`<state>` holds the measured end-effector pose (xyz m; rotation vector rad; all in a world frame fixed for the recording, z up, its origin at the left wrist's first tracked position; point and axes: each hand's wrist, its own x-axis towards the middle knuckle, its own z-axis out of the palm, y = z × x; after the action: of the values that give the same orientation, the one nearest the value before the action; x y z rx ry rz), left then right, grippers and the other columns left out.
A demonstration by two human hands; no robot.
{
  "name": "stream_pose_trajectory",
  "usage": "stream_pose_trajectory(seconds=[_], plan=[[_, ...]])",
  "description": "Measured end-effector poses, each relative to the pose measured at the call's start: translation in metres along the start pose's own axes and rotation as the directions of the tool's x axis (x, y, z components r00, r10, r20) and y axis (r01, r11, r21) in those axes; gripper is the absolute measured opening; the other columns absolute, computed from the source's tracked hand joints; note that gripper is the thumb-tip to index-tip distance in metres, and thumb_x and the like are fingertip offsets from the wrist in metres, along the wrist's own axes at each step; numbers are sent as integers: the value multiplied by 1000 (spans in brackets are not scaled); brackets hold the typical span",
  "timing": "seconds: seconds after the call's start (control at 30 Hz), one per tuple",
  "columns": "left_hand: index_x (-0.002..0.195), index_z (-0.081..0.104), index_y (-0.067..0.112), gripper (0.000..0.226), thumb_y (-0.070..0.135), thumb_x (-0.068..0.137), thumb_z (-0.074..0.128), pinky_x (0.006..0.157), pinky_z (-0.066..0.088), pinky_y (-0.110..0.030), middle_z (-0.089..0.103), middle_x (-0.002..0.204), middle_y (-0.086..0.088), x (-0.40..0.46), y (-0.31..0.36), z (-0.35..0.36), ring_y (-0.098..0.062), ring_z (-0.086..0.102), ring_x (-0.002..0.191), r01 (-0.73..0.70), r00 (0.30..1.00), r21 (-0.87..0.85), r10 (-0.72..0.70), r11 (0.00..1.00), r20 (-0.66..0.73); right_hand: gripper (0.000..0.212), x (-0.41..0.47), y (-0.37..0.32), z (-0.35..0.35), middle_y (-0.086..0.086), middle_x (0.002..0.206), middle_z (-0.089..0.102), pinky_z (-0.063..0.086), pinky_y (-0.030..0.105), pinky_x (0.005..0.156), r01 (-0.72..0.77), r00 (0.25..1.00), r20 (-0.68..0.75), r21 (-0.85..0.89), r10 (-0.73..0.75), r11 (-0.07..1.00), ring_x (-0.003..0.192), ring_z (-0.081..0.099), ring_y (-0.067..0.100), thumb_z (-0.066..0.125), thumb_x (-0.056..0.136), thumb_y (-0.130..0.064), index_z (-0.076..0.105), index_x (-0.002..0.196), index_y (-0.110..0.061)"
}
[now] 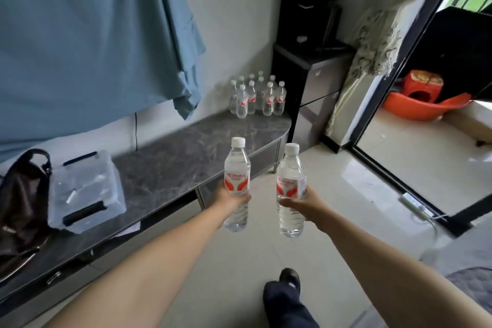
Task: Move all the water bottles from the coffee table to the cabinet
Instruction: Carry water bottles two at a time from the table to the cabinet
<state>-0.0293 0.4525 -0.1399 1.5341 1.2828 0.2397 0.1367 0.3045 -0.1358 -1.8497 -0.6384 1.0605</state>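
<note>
A clear box [86, 192] and bag [22, 205] sit on the cabinet [186, 157] surface. Each hand, left hand [230, 198] and right hand [310, 205], wraps around an upright bottle, left bottle [237, 176] and right bottle [290, 184], caps up.

Two hands [229, 198] — two bottles held [237, 181], about ten bottles on the cabinet [257, 96].

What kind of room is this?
Probably a living room in a home. A long low cabinet runs along the wall, a curtain hangs by a glass sliding door, and a leather bag sits on the cabinet.
</note>
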Motion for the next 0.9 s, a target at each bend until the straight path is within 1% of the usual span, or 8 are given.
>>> stream_pose_trajectory(seconds=[0.07, 0.13, 0.23, 0.37, 0.5, 0.6, 0.73, 0.9], plan=[[85, 60, 24, 28, 26, 68, 81, 86, 54, -33, 72, 94, -2, 32, 21, 17, -21, 68, 87, -14, 1000, 10, 13, 1000, 25, 33, 35, -3, -26, 11, 94, 72, 57, 44, 87, -9, 1000, -1, -5, 9, 1000, 86, 69, 27, 77, 76, -11, 63, 106, -11], [91, 63, 22, 29, 24, 69, 81, 82, 54, -31, 73, 95, -4, 68, 53, 39, -20, 68, 85, -18, 1000, -17, 18, 1000, 17, 33, 78, -12, -59, 9, 95, 73, 57, 46, 89, -10, 1000, -3, -27, 10, 1000, 89, 71, 28, 78, 75, -13, 63, 105, -14], [104, 63, 19, 42, 26, 68, 82, 80, 52, -28, 72, 96, -5, 117, 96, 66, -23, 68, 88, 13, 999, -68, -15, 998, -33, 43, 137, -37, -104, 9, 97, 75, 57, 47, 89, -22, 999, 38, -80, 25, 997, 93, 72, 30, 81, 67, -24, 64, 107, -17], [100, 65, 19, 61, 46, 48, 84, 88, 57, -39, 73, 95, -4, 178, 144, 97, -24, 70, 88, 70, 995, -145, -79, 987, -60, 48, 221, -64, -159, 1, 92, 77, 58, 45, 88, -12, 998, 55, -135, 19, 991, 88, 74, 22, 83, 57, -41, 69, 99, -24], [99, 67, 20, 80, 59, 31, 80, 89, 57, -43, 74, 92, -3, 234, 156, 120, -25, 71, 87, 113, 988, -179, -130, 977, -86, 33, 269, -89, -180, 2, 90, 76, 58, 36, 81, -12, 1000, 10, -117, 13, 993, 88, 73, 23, 83, 69, -26, 68, 97, -20], [98, 66, 18, 58, 45, 51, 86, 91, 56, -44, 73, 93, -4, 259, 175, 126, -26, 70, 89, 140, 985, -189, -156, 972, -72, 26, 303, -99, -186, -3, 86, 70, 50, 25, 65, -13, 1000, 9, -78, 14, 997, 79, 67, 13, 79, 76, -15, 60, 89, -28], [105, 61, 16, 52, 33, 62, 86, 93, 53, -42, 71, 99, -4, 310, 195, 131, -25, 67, 93, 135, 985, -174, -150, 976, -79, 47, 366, -99, -190, 1, 105, 68, 52, 36, 89, -67, 998, -22, -116, 64, 991, 100, 65, 22, 83, 71, -19, 56, 110, -22], [116, 56, 8, 55, 18, 70, 84, 86, 48, -30, 69, 110, -4, 402, 216, 135, -22, 64, 96, 99, 989, -149, -114, 984, -99, 57, 468, -115, -186, 1, 108, 68, 52, 41, 93, -139, 990, -31, -188, 135, 972, 101, 64, 23, 83, 67, -28, 54, 116, -21]])
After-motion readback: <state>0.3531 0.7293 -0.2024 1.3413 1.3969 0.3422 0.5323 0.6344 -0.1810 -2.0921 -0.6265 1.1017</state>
